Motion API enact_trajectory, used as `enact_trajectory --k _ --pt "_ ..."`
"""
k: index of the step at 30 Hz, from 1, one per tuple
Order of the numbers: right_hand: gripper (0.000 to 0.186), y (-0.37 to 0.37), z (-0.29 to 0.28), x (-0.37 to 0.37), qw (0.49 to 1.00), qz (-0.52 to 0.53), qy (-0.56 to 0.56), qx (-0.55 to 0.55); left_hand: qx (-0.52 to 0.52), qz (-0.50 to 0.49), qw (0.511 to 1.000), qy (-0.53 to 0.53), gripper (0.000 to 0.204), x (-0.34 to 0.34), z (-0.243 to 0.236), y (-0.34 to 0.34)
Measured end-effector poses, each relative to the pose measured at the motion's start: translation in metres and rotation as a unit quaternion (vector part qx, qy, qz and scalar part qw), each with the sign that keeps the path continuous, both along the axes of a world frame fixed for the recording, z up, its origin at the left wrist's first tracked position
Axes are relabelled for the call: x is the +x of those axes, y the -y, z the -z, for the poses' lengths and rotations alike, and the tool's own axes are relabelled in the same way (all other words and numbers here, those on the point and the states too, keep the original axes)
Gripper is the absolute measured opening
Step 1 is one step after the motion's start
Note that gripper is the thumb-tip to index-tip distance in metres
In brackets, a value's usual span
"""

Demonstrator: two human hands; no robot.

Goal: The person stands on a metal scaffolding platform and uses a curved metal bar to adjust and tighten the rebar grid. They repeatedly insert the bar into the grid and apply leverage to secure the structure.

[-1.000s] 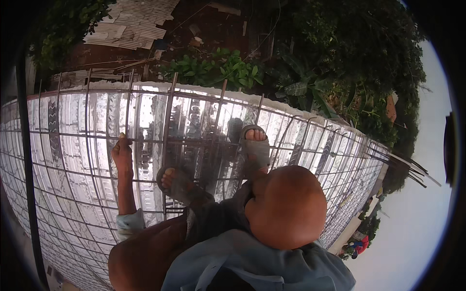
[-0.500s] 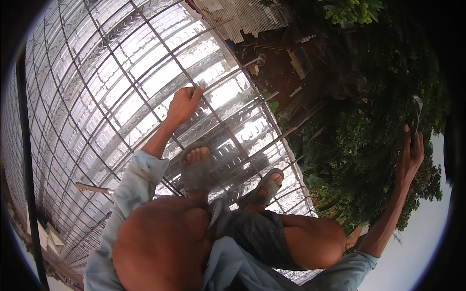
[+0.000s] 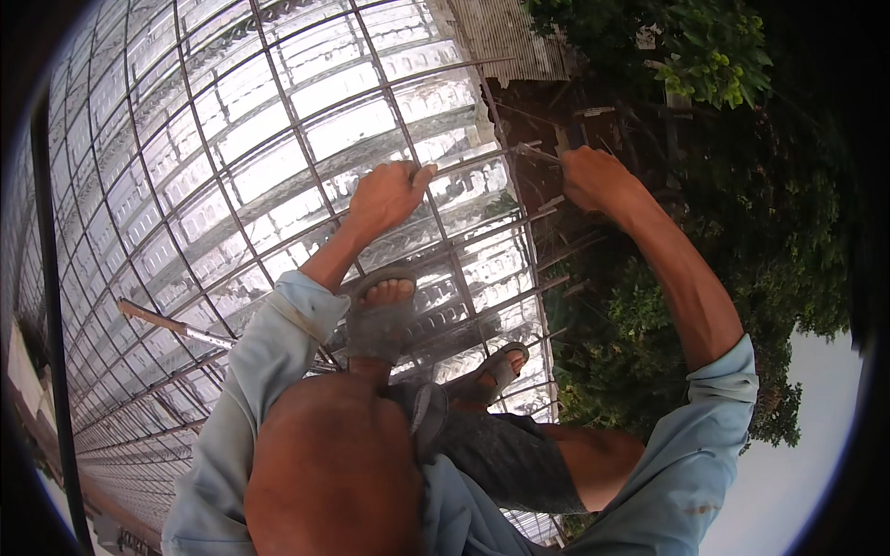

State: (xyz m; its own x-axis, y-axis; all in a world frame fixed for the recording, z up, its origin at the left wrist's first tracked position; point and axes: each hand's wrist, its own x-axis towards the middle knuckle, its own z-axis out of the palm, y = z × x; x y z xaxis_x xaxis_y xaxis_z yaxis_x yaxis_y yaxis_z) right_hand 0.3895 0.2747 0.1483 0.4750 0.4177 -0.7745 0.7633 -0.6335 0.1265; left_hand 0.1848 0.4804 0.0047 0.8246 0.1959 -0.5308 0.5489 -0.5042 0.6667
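A grid of steel rebar (image 3: 304,139) spans shiny corrugated metal sheeting. My left hand (image 3: 385,196) is closed on a bar of the grid near a crossing, with the thumb pointing right. On the right, my right hand (image 3: 598,178) grips a hammer (image 3: 542,154), its head partly blurred. The hammer's head meets, or nearly meets, the bar end that juts past the sheeting's edge. My fingers hide most of its handle. My sandalled feet (image 3: 387,292) are on the grid below my hands.
The sheeting's edge (image 3: 519,222) drops off on the right, with several bar ends (image 3: 547,211) sticking out. Beyond lie trees (image 3: 705,222) and a corrugated roof (image 3: 510,42). A tool with a wooden handle (image 3: 153,317) lies at left. A dark pole (image 3: 54,306) stands far left.
My right hand has swung the hammer in from far right to the jutting bar end. My left hand stays closed on the grid. The view has shifted slightly.
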Motion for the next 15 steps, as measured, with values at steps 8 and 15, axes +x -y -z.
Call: enact_trajectory --k 8,15 --pt "0.028 0.0 0.009 0.014 0.999 0.026 -0.032 0.03 0.008 0.005 1.0 0.0 0.058 0.002 0.0 0.0" --pt "0.028 -0.005 0.01 0.019 0.999 0.016 -0.042 -0.009 0.005 -0.002 1.0 -0.014 0.058 0.003 0.0 0.001"
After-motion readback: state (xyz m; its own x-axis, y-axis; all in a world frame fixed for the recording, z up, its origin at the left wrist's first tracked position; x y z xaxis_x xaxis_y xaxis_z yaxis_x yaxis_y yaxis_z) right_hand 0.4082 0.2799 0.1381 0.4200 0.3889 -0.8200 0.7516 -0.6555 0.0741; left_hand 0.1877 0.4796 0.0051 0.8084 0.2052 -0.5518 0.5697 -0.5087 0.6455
